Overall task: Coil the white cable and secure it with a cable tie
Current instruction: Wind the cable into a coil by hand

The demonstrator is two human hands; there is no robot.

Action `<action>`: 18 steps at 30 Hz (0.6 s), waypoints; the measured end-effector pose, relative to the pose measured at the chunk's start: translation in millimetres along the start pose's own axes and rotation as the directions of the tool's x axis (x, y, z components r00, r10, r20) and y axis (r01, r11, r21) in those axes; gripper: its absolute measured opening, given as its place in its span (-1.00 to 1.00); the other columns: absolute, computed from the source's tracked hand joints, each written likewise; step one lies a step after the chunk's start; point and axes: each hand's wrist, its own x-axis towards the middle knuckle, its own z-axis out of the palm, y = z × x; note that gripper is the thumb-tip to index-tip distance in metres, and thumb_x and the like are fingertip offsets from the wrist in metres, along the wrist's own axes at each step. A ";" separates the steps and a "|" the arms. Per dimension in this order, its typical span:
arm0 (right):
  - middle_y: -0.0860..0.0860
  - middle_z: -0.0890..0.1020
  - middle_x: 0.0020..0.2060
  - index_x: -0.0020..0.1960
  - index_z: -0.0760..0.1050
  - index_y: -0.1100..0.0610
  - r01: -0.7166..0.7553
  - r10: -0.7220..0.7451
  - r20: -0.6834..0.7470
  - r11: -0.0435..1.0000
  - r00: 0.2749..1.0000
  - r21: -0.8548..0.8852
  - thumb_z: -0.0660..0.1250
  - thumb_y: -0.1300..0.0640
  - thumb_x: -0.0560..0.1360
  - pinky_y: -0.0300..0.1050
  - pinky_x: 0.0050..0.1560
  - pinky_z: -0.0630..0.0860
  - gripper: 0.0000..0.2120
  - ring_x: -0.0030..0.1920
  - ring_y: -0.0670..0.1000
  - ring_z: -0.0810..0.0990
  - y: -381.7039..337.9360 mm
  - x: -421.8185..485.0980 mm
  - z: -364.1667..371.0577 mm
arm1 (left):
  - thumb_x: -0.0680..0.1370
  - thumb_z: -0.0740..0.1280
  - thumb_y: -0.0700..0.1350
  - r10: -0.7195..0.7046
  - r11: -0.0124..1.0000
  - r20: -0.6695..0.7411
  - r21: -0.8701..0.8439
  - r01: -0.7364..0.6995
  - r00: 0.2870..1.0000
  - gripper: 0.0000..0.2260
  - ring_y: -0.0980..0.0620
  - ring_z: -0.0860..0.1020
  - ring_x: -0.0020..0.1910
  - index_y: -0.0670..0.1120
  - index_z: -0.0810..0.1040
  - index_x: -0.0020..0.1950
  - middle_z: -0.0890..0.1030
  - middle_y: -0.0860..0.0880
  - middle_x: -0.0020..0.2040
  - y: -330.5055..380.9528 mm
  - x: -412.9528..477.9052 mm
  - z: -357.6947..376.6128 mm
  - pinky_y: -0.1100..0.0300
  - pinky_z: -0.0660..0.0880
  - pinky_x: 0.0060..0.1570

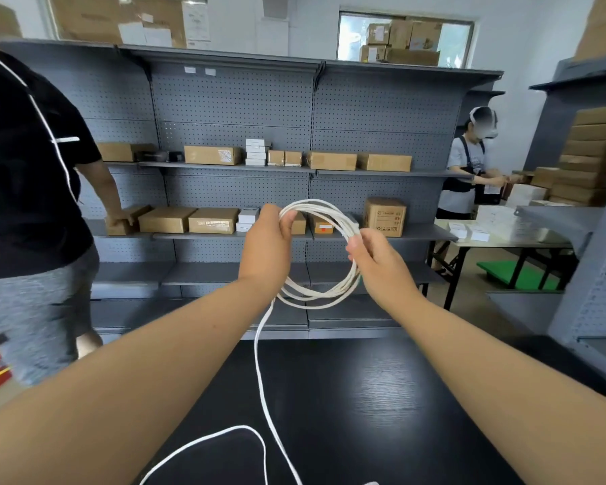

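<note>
A white cable is wound into a ring of several loops that I hold up in the air in front of the shelves. My left hand grips the ring's upper left side, thumb over the strands. At the ring's right side my right hand pinches the bundled loops. A loose tail of the cable drops from the ring's bottom left onto the black table and curves across it at the frame's lower edge. No cable tie is visible.
Grey pegboard shelving with cardboard boxes stands right behind the table. A person in a black shirt stands close on the left, one hand on a shelf box. Another person works at a folding table at the right.
</note>
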 end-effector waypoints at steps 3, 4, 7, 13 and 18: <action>-0.12 0.41 0.17 0.40 0.21 0.04 0.029 -0.023 0.107 0.998 0.994 -0.054 0.09 -0.07 0.58 -0.19 0.13 0.26 -0.58 0.15 -0.12 0.40 -15.9 7.9 -5.3 | 0.63 0.06 0.02 0.057 0.996 0.060 0.061 -0.060 0.997 -0.72 -0.03 0.26 -0.41 -0.18 0.28 -0.12 0.35 -0.02 -0.40 0.1 2.1 -4.7 0.10 0.15 -0.44; -0.12 0.39 0.18 0.42 0.18 0.04 0.059 -0.048 0.140 0.995 0.989 -0.083 0.09 -0.06 0.59 -0.20 0.14 0.25 -0.57 0.17 -0.12 0.38 -20.6 10.6 -4.9 | 0.63 0.06 0.02 0.075 0.994 0.084 0.074 -0.082 0.994 -0.72 -0.05 0.28 -0.39 -0.18 0.29 -0.11 0.35 -0.03 -0.40 0.0 2.5 -5.2 0.09 0.16 -0.42; -0.05 0.48 0.15 0.38 0.24 0.05 0.080 -0.070 0.193 0.996 0.979 -0.045 0.09 -0.02 0.60 -0.11 0.17 0.40 -0.62 0.09 -0.05 0.52 -32.7 16.2 -0.7 | 0.62 0.06 0.05 0.149 0.975 0.177 0.135 -0.174 0.973 -0.75 -0.10 0.34 -0.35 -0.13 0.28 -0.10 0.36 -0.01 -0.39 -2.7 3.4 -3.9 0.09 0.21 -0.37; -0.08 0.42 -0.39 -0.15 0.42 -0.10 0.122 -0.106 0.228 0.991 0.968 -0.053 0.09 0.03 0.61 -0.13 -0.30 0.39 -0.79 -0.39 -0.07 0.38 -30.1 16.1 5.2 | 0.61 0.10 0.03 0.215 0.954 0.331 0.133 -0.271 0.919 -0.77 0.08 0.35 -0.44 -0.12 0.33 -0.07 0.36 0.01 -0.40 -6.9 8.1 -11.4 0.13 0.27 -0.44; -0.15 0.36 -0.40 -0.08 0.43 0.04 0.181 -0.169 0.164 0.982 0.972 -0.061 0.09 0.08 0.61 -0.18 -0.27 0.26 -0.83 -0.37 -0.14 0.33 -26.8 18.5 5.1 | 0.58 0.21 0.02 0.056 0.960 0.473 -0.269 0.083 0.879 -0.88 0.00 0.52 -0.38 0.03 0.42 -0.12 0.48 -0.05 -0.31 -14.7 2.3 -15.3 0.24 0.43 -0.31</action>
